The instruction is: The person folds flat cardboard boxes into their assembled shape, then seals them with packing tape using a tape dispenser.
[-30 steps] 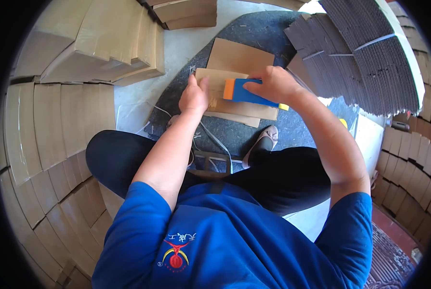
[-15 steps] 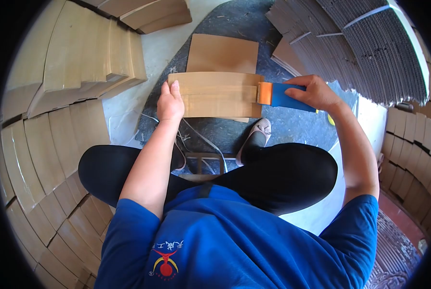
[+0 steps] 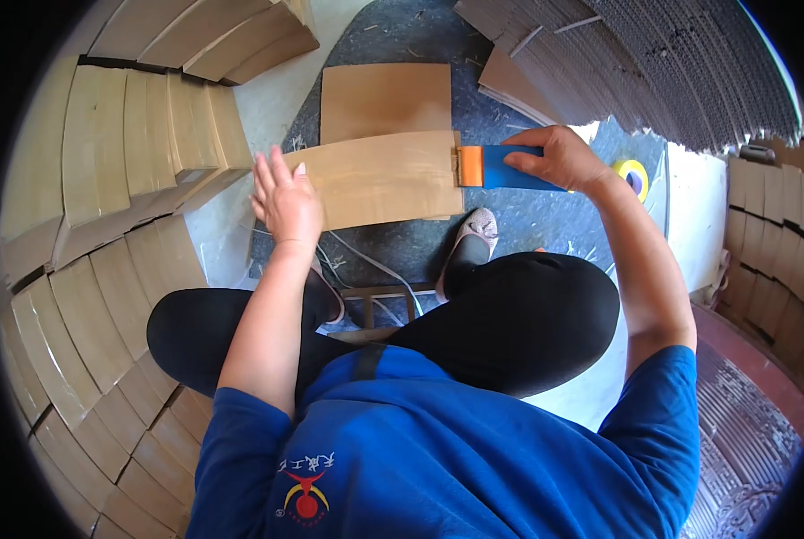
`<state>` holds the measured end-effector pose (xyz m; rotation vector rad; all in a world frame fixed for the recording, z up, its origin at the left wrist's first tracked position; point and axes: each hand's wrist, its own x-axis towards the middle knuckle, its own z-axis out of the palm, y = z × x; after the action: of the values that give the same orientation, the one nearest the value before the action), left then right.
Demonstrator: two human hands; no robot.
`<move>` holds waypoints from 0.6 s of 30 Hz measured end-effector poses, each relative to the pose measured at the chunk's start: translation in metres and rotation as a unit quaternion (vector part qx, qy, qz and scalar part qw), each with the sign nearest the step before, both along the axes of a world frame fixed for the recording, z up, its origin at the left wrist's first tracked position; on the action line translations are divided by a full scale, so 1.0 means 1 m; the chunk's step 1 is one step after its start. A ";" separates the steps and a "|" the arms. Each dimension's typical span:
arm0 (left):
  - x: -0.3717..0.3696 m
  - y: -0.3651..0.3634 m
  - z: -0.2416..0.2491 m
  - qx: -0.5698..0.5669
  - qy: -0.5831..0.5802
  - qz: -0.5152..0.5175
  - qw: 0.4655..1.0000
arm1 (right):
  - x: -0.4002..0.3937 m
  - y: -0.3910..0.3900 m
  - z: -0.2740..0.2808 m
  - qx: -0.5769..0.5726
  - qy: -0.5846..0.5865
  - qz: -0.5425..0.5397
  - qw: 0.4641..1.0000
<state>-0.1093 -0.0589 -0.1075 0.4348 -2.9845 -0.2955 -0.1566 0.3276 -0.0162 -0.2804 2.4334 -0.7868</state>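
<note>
In front of me lies a flat brown cardboard box (image 3: 379,180), its top face towards me. My left hand (image 3: 288,202) is at the box's left end, fingers stretched out and spread, the thumb by the edge. My right hand (image 3: 559,162) is wrapped round a blue tape dispenser (image 3: 520,169). The dispenser's orange front end (image 3: 470,166) touches the box's right end. Behind the box, a flat cardboard sheet (image 3: 386,99) lies on the dark floor mat.
Stacked cardboard boxes (image 3: 105,144) rise along my left. A big bundle of flat cardboard (image 3: 635,63) stands at the upper right. A yellow tape roll (image 3: 634,178) lies beyond my right wrist. White straps (image 3: 375,260) trail on the floor near my feet.
My left hand has moved left and its fingers have spread out from the box's end. The dispenser and box appear slightly further left, as the whole view has shifted.
</note>
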 end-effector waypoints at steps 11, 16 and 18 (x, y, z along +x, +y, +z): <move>-0.013 0.138 0.041 0.086 -0.082 -0.429 0.896 | 0.011 0.004 -0.008 -0.032 0.016 -0.020 0.999; -0.032 0.145 0.047 0.056 -0.143 -0.426 0.892 | 0.015 0.011 -0.006 -0.034 0.023 -0.017 0.999; -0.035 0.145 0.044 0.054 -0.140 -0.429 0.891 | 0.018 0.015 -0.003 -0.049 0.042 -0.008 0.998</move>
<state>-0.1439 0.0864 -0.0633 -0.9584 -3.2436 -0.4949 -0.1386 0.3422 -0.0188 -0.3392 2.4808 -0.9205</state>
